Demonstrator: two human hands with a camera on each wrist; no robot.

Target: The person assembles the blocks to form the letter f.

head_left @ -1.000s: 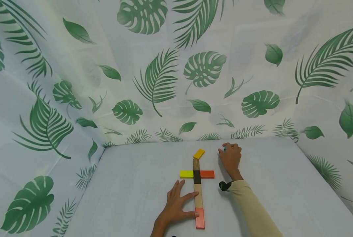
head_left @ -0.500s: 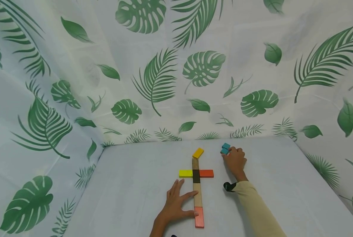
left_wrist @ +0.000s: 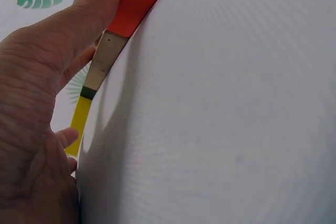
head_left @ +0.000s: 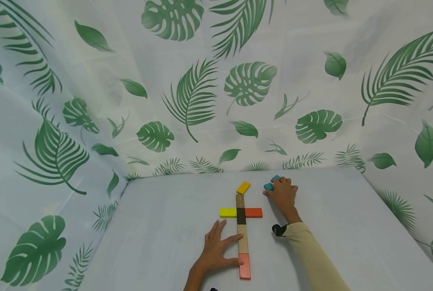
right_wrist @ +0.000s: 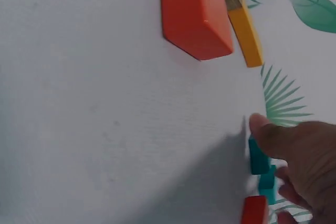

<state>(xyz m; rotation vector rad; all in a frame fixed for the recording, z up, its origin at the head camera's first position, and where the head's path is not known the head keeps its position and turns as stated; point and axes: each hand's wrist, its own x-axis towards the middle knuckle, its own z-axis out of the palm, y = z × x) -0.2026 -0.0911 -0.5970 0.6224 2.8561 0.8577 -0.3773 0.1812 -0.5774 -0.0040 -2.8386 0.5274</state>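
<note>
My left hand (head_left: 216, 250) lies spread beside a column of flat blocks. Its thumb touches the salmon-red block (head_left: 244, 271) at the near end, and its index finger touches the tan block (head_left: 242, 243). Further up come a dark block (head_left: 241, 216) and a brown block (head_left: 240, 201). A yellow-green block (head_left: 228, 213) and a red block (head_left: 254, 213) stick out sideways as arms. My right hand (head_left: 283, 196), fingers curled, pinches a teal block (head_left: 268, 186) at the back. A second teal block (head_left: 276, 177) sits just behind, and a red block (right_wrist: 254, 211) shows under the hand.
An orange-yellow block (head_left: 243, 187) lies slanted at the column's far end. The white table (head_left: 165, 226) ends at a leaf-printed cloth backdrop (head_left: 216, 101), which also rises along both sides.
My right hand first moved right, uncovering two teal blocks, then came back left over them. The nearer teal block has shifted left, apart from the other. My left hand stays put.
</note>
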